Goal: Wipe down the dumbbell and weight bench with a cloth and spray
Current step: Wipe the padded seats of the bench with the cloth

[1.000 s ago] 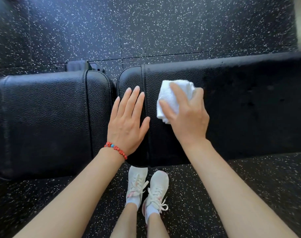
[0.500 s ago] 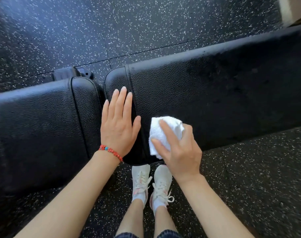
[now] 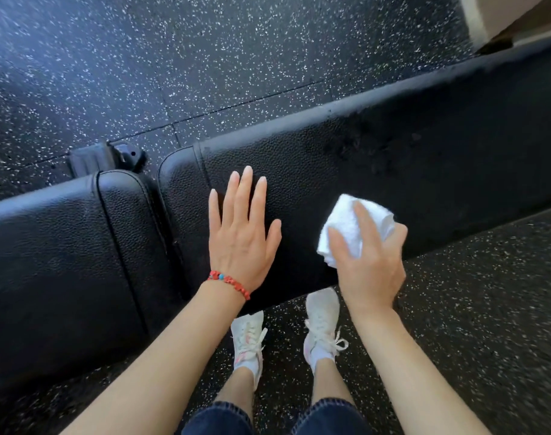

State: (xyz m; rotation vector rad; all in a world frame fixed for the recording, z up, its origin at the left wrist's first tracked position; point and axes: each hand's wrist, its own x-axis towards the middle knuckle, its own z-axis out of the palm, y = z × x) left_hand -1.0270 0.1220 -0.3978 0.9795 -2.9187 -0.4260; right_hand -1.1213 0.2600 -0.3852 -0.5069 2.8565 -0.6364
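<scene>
A black padded weight bench (image 3: 393, 171) runs across the view in two pads, with a gap between the short seat pad (image 3: 54, 252) on the left and the long back pad. My left hand (image 3: 242, 233) lies flat on the long pad near the gap, fingers spread, a red bead bracelet on the wrist. My right hand (image 3: 370, 265) presses a bunched white cloth (image 3: 355, 227) onto the pad's near edge, just right of the left hand. No dumbbell or spray bottle is in sight.
Black speckled rubber floor (image 3: 205, 58) surrounds the bench. A black bench frame part (image 3: 107, 158) sticks out behind the gap. My two white sneakers (image 3: 321, 321) stand on the floor close to the bench's near edge. A pale wall base (image 3: 487, 17) shows at top right.
My right hand dragged the cloth from the pad's far side to its near edge, then rightwards along it. The left hand shifted right, off the gap and onto the long pad.
</scene>
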